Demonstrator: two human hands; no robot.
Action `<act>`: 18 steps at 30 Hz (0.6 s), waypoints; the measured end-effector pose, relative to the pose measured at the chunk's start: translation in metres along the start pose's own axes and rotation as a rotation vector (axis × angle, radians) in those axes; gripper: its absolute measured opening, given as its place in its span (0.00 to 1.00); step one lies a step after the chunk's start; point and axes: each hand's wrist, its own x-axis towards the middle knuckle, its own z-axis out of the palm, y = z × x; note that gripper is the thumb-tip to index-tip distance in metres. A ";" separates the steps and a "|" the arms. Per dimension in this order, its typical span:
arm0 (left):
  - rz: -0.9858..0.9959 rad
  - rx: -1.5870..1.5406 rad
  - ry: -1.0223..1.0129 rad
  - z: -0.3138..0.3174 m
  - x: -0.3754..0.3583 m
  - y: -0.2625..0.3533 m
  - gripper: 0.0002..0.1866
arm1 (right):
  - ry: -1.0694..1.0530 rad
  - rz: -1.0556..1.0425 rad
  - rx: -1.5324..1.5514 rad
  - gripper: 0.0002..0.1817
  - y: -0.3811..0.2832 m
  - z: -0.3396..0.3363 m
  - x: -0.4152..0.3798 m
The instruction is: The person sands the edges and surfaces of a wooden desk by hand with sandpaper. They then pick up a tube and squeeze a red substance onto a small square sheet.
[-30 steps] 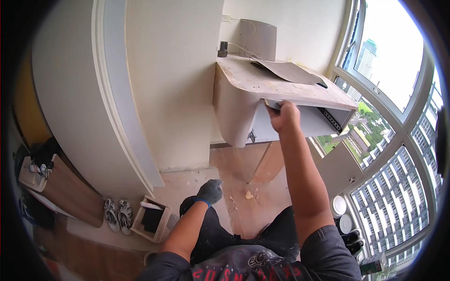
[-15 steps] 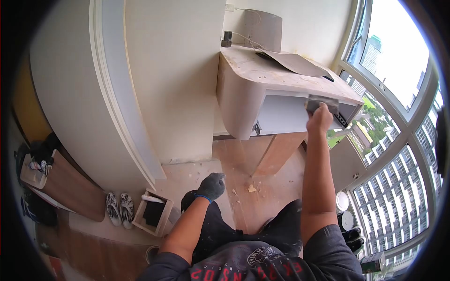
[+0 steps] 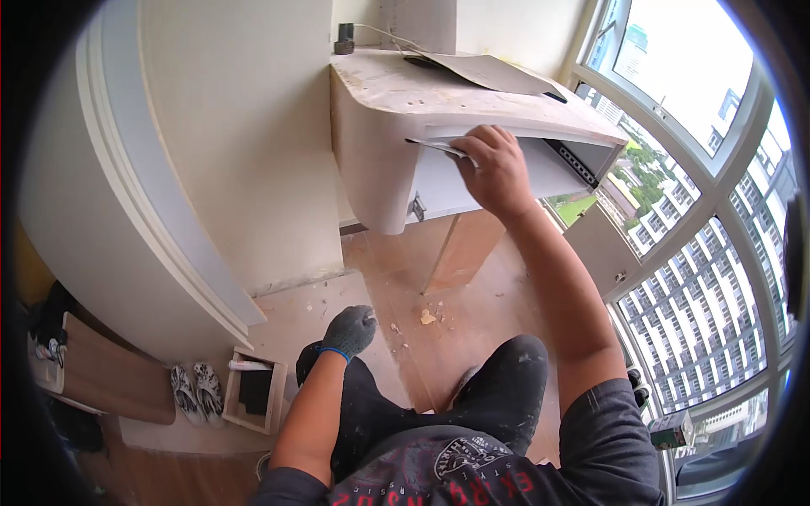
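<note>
In the head view, my bare right hand [image 3: 498, 169] grips a thin, flat, grey scraper [image 3: 439, 148] from its right end. The scraper is seen nearly edge-on, with its dark tip at the upper front edge of the rounded cabinet [image 3: 369, 160]. Behind the hand lies the cabinet's open front, its pale interior showing. My left hand [image 3: 350, 331], in a grey glove with a blue cuff, is closed in a fist above my left knee. Its curled fingers hide whatever they may hold.
A bent sheet [image 3: 498, 74] and a small black object [image 3: 344, 39] rest on the cabinet top. Debris [image 3: 428, 317] dots the floor. A wooden box [image 3: 274, 396] and patterned shoes [image 3: 208, 392] stand at left. Large windows [image 3: 704, 312] line the right side.
My right hand has moved left along the cabinet front and turned the scraper from face-on to nearly edge-on. The view has shifted right; my left fist stays by the knee.
</note>
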 end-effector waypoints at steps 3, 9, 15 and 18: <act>-0.040 -0.002 -0.026 -0.006 -0.001 0.004 0.20 | 0.072 0.024 -0.041 0.06 0.015 0.009 0.007; -0.065 -0.008 -0.011 -0.013 -0.007 -0.003 0.20 | 0.354 0.380 -0.371 0.11 0.128 -0.046 -0.041; -0.094 0.009 -0.117 -0.003 0.008 0.005 0.21 | 0.371 0.541 -0.453 0.26 0.125 -0.037 -0.060; -0.052 0.010 -0.132 0.011 0.014 0.008 0.20 | 0.117 0.339 -0.254 0.37 0.065 0.038 -0.043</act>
